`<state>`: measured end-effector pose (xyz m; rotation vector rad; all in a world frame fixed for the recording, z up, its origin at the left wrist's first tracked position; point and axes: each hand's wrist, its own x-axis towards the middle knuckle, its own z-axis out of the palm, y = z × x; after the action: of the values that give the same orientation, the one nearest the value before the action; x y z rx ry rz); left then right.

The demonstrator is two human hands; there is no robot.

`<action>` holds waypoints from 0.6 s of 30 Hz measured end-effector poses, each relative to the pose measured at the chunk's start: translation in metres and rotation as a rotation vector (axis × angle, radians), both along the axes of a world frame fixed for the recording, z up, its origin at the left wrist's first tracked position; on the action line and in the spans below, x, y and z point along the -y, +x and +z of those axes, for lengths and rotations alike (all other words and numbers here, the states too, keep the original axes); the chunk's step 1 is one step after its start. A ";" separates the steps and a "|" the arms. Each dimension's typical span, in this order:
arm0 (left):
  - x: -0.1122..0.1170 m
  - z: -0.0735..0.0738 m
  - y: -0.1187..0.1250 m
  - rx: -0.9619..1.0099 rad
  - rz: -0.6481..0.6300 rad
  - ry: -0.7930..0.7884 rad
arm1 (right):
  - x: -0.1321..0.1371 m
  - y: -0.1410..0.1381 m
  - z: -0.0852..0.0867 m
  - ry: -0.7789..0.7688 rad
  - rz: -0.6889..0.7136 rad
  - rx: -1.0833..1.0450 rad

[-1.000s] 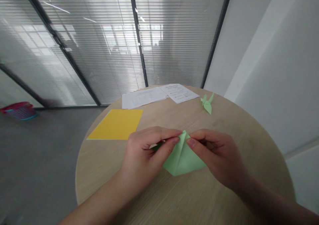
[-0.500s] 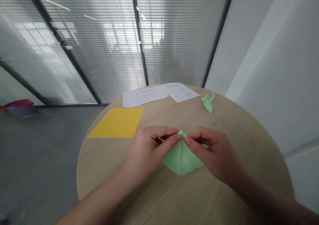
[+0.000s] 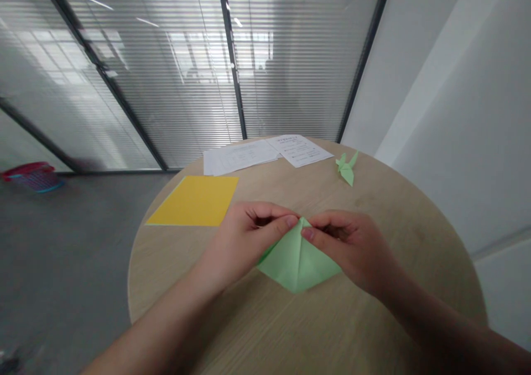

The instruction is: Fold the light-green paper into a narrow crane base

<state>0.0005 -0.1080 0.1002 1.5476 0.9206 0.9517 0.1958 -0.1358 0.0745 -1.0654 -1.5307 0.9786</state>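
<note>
A folded light-green paper lies on the round wooden table, its point toward me. My left hand pinches the paper's far tip from the left, thumb and forefinger pressed together. From the right, my right hand pinches the same tip, fingers curled. The two sets of fingertips almost touch above the fold. Part of the paper is hidden under both hands.
A yellow square sheet lies to the left. White printed sheets sit at the far edge, and a small finished green paper crane stands at the far right. Glass walls with blinds stand behind; a red-and-blue basket is on the floor.
The green paper has spread wider and flatter to the left. Both hands have shifted slightly away from me, still pinching the tip.
</note>
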 end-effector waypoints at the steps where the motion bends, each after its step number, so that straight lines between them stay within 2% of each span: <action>1: -0.002 0.000 -0.001 0.017 -0.030 -0.059 | 0.000 0.000 0.000 -0.020 0.014 -0.009; 4: -0.008 -0.001 -0.005 0.053 -0.125 -0.187 | 0.000 0.000 0.001 -0.076 0.051 -0.026; 8: -0.012 -0.005 -0.008 0.099 -0.168 -0.301 | 0.001 0.001 0.001 -0.117 0.098 -0.004; 18: -0.012 -0.002 -0.008 0.093 -0.186 -0.404 | 0.002 0.000 0.005 -0.099 0.121 0.026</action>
<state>-0.0072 -0.0960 0.0983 1.2098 0.8279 0.6512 0.1959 -0.1382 0.0797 -1.0681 -1.5968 1.1373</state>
